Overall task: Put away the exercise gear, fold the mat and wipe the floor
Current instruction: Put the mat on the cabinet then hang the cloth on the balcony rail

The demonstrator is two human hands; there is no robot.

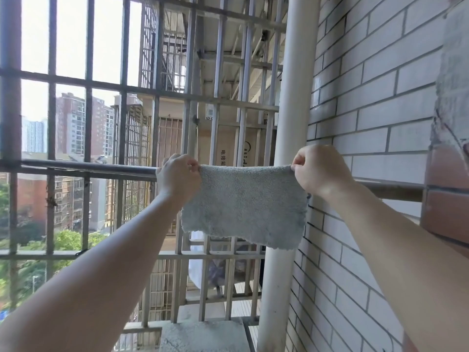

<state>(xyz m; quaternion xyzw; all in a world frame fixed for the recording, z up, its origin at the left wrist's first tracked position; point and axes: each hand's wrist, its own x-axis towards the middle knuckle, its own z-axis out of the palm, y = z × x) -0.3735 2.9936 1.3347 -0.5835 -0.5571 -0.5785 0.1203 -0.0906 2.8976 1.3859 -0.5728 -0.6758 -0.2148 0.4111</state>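
Note:
A grey fluffy cleaning cloth point(242, 207) hangs spread flat in front of a horizontal metal rail point(88, 168). My left hand point(177, 176) pinches its upper left corner. My right hand point(318, 170) pinches its upper right corner. The cloth's top edge is level with the rail, and I cannot tell whether it lies over the rail or just in front. The lower edge hangs free and uneven. No mat or exercise gear is in view.
Metal window bars point(121, 97) close off the balcony ahead. A white vertical pipe point(291, 97) runs behind the cloth on the right. A white tiled wall point(375, 110) stands at the right. Below lies a concrete ledge point(203, 334).

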